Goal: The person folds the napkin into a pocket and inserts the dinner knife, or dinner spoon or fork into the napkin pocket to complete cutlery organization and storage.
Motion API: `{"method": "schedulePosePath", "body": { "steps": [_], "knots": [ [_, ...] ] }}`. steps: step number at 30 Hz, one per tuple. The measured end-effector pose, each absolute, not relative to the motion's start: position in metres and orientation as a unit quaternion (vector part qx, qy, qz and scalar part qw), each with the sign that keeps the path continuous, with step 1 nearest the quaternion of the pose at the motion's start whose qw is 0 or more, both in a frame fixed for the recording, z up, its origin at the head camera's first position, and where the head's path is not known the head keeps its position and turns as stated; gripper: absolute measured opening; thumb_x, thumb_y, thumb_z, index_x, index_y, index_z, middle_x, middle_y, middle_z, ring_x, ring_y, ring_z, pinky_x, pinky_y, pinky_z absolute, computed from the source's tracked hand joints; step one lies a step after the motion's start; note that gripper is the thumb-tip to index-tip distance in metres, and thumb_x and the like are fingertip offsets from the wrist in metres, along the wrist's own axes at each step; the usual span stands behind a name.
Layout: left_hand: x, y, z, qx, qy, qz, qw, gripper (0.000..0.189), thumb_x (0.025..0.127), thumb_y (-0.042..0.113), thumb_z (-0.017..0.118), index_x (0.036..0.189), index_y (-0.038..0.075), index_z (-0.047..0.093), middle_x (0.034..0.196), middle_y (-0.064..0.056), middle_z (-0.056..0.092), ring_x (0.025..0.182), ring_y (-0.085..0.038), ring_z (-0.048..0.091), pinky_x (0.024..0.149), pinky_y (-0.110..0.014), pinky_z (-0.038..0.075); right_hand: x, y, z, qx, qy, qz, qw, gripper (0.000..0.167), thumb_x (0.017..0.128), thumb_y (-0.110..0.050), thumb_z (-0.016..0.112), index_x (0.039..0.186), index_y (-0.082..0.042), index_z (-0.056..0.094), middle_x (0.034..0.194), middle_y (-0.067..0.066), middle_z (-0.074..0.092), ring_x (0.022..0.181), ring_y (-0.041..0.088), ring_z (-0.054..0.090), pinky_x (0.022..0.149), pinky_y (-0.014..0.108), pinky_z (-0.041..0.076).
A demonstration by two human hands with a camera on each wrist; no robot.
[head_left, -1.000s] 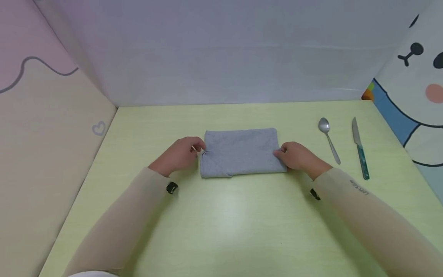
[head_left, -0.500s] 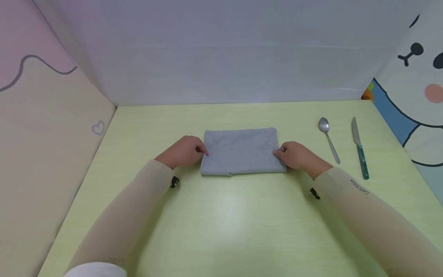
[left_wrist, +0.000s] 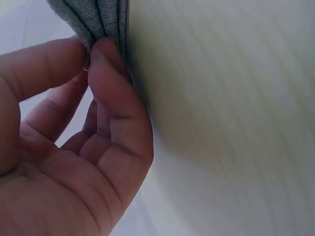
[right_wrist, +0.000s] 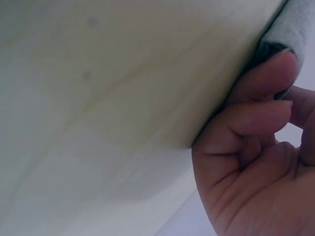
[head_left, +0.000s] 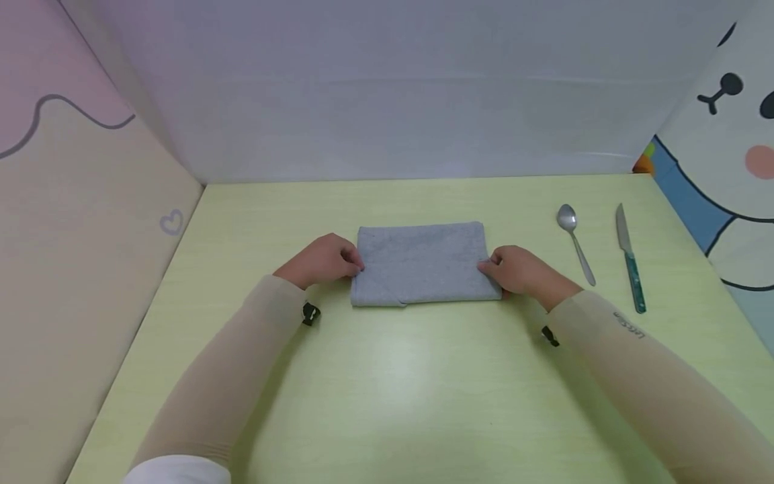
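A grey cloth point(head_left: 423, 263), folded into a flat rectangle of several layers, lies on the table in the head view. At its left edge my left hand point(head_left: 322, 261) pinches the layers between thumb and finger. The left wrist view shows those stacked folds of the cloth point(left_wrist: 101, 19) held at the fingertips, close to the tabletop. My right hand point(head_left: 525, 274) grips the opposite edge, its thumb on top. In the right wrist view, the fingers of the right hand point(right_wrist: 256, 157) are curled at the cloth's edge, and part of the cloth is cut off by the frame.
A metal spoon point(head_left: 576, 243) lies to the right of the cloth. Farther right is a knife point(head_left: 631, 261) with a green handle. The pale yellow-green table point(head_left: 387, 396) meets a plain back wall point(head_left: 399, 101), with printed panels on both sides.
My left hand has moved slightly right and its fingers have closed on the cloth's left edge. The raised fold there now lies flat. The right hand has kept its place.
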State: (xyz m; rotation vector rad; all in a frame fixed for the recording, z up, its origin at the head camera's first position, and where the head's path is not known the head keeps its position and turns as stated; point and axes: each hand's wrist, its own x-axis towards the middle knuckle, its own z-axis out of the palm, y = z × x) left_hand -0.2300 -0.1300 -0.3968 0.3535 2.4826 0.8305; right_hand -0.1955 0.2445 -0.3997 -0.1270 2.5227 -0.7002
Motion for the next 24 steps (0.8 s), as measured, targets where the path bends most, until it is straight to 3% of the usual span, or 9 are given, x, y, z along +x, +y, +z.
{"method": "schedulePosePath", "body": {
  "steps": [12,16,24],
  "knots": [
    [-0.234,-0.128,-0.391,0.133,0.905,0.296,0.274,0.005,0.097,0.014,0.071,0.098,0.012,0.075,0.095,-0.002,0.071,0.087,-0.021,0.06,0.081,-0.036,0.049,-0.196,0.247,-0.402,-0.049,0.928,-0.269,0.253,0.038,0.11,-0.032,0.05,0.084,-0.004,0.055,0.064,0.007,0.063,0.061,0.02,0.05,0.067,0.035,0.04],
    [-0.234,-0.127,-0.395,0.117,0.914,0.288,0.262,0.009,0.098,0.015,0.069,0.091,0.011,0.074,0.085,-0.002,0.07,0.082,-0.02,0.058,0.078,-0.035,0.047,-0.198,0.246,-0.402,-0.044,0.927,-0.268,0.257,0.038,0.11,-0.032,0.05,0.085,-0.003,0.056,0.063,0.007,0.063,0.063,0.021,0.052,0.068,0.036,0.041],
    [-0.228,-0.117,-0.399,0.088,0.933,0.273,0.217,0.007,0.091,0.008,0.061,0.088,0.007,0.066,0.084,-0.005,0.065,0.082,-0.023,0.057,0.073,-0.035,0.047,-0.202,0.242,-0.403,-0.012,0.927,-0.251,0.28,0.035,0.109,-0.03,0.042,0.097,0.0,0.056,0.064,0.008,0.063,0.062,0.023,0.057,0.07,0.037,0.044]
  ]
}}
